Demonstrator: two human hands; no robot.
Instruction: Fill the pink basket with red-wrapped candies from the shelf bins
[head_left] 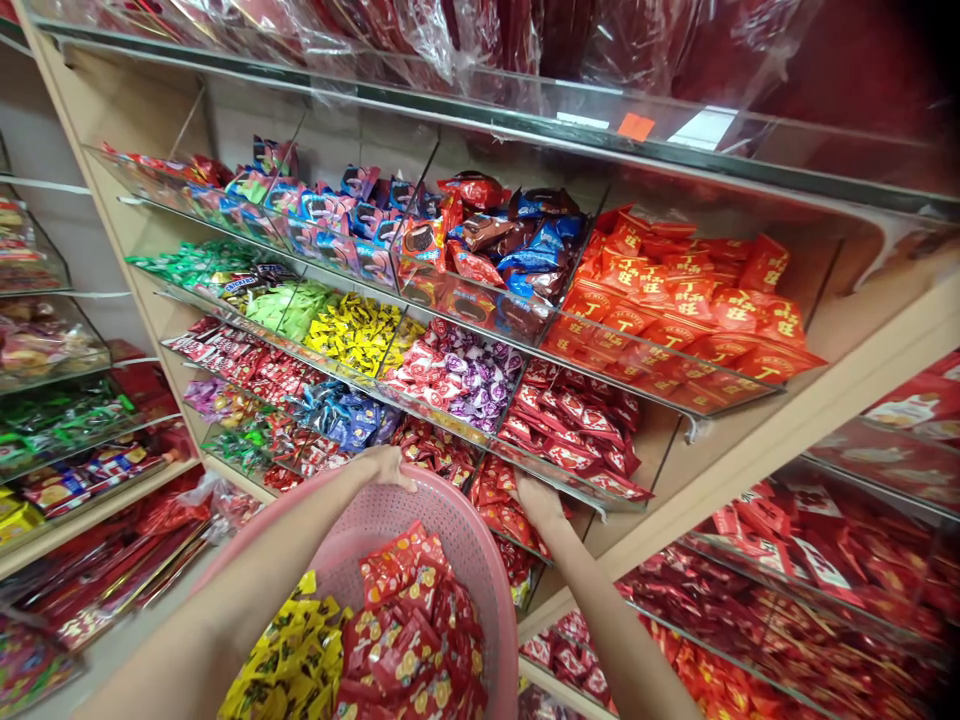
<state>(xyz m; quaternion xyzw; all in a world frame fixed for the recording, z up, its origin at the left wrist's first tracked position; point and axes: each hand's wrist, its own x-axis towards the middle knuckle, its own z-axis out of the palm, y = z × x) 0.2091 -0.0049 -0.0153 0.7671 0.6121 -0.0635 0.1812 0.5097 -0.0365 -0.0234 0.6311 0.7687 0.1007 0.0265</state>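
My left hand (388,467) is closed over the far rim of a pink plastic basket (487,560) with small holes in its wall. Inside the basket, yellow-wrapped candies (289,650) lie on the left and red packets with orange fruit prints (412,640) on the right. My right hand (537,498) reaches into a low shelf compartment of red-wrapped candies (499,505), just beyond the basket's right side. Its fingers are hidden under the shelf edge and among the wrappers, so I cannot see whether they hold anything.
Clear-fronted shelves rise ahead, with yellow candies (356,335), purple candies (484,380) and orange-red packets (675,290) in divided compartments. A transparent shelf lip (570,485) hangs right above my right hand. Wooden side panels (750,455) frame the unit, with more stocked shelves on both sides.
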